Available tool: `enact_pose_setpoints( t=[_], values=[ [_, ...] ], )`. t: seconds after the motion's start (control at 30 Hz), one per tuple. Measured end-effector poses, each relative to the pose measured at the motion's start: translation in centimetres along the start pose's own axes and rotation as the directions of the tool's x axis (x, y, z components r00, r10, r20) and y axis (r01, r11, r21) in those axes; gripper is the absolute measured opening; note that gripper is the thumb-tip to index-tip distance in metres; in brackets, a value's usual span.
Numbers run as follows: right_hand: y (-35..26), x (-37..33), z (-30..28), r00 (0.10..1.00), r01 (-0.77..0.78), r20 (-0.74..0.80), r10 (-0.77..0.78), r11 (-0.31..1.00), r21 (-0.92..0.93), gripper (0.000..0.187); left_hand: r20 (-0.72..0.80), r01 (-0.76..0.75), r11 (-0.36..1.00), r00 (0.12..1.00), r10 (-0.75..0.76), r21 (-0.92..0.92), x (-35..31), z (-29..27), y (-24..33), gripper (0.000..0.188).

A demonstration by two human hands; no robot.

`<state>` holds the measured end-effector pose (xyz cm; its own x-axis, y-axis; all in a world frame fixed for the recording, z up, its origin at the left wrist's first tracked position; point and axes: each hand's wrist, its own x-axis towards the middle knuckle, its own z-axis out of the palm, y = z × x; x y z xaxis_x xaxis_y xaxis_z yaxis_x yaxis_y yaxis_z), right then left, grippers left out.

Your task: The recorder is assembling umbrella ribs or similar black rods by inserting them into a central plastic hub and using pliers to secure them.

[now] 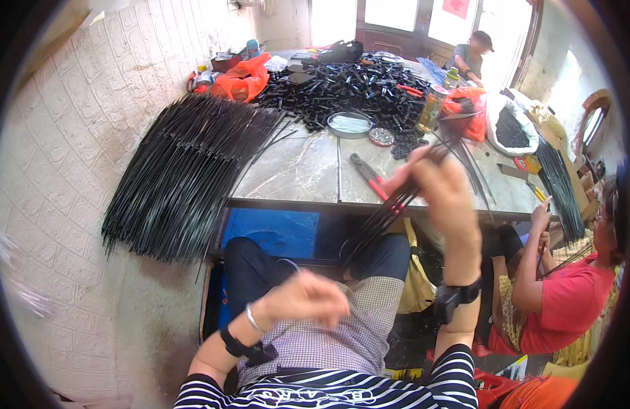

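Note:
My right hand (446,185) is raised over the table's front edge, closed around a loose bundle of thin black rods (378,223). The bundle slants down and left from it, its lower ends hanging above my lap. Motion smears that hand slightly. Low over my lap, my left hand (308,298) is apart from the bundle. Blur hides how its fingers are set, and nothing shows in it. Pliers with red handles (367,175) lie on the table just left of my right hand. More black rods (473,167) lie on the table beyond it.
A thick stack of black rods (185,170) overhangs the table's left side. Small black parts (342,82) form a large heap behind, near a round tin (350,124) and a bottle (432,109). A person in red (567,300) sits close at right; another person (473,56) is beyond the table.

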<state>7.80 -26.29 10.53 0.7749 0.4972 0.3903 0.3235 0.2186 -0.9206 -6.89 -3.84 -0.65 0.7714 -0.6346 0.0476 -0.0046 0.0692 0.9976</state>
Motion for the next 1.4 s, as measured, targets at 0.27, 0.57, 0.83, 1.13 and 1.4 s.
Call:
enact_pose_setpoints(
  t=[0.27, 0.57, 0.83, 1.13, 1.4],
  values=[
    [5.5, -2.2, 5.8, 0.906, -0.173, 0.397, 0.149, 0.985, 0.024, 0.014, -0.383, -0.353, 0.858, 0.783, 0.49, 0.374, 5.3, -5.5, 9.4, 0.041],
    [6.0, -1.1, 6.8, 0.876, -0.17, 0.457, 0.154, 0.985, -0.007, 0.015, -0.289, -0.351, 0.766, 0.777, 0.559, 0.538, 4.8, -7.8, 10.5, 0.03],
    [6.5, 0.8, 6.6, 0.805, -0.243, 0.556, 0.208, 0.97, -0.012, 0.014, -0.133, -0.338, 0.489, 0.7, 0.702, 0.804, 4.7, -9.5, 11.3, 0.027],
    [6.9, 0.5, 6.0, 0.801, -0.282, 0.552, 0.232, 0.959, 0.006, 0.017, -0.239, -0.278, 0.753, 0.834, 0.497, 0.597, 5.6, -9.0, 10.1, 0.038],
    [2.1, 0.8, 5.7, 0.992, 0.081, -0.051, -0.113, 0.901, -0.427, 0.037, -0.305, -0.255, 0.738, 0.79, 0.532, 0.624, 7.0, -9.8, 9.5, 0.037]
  ],
)
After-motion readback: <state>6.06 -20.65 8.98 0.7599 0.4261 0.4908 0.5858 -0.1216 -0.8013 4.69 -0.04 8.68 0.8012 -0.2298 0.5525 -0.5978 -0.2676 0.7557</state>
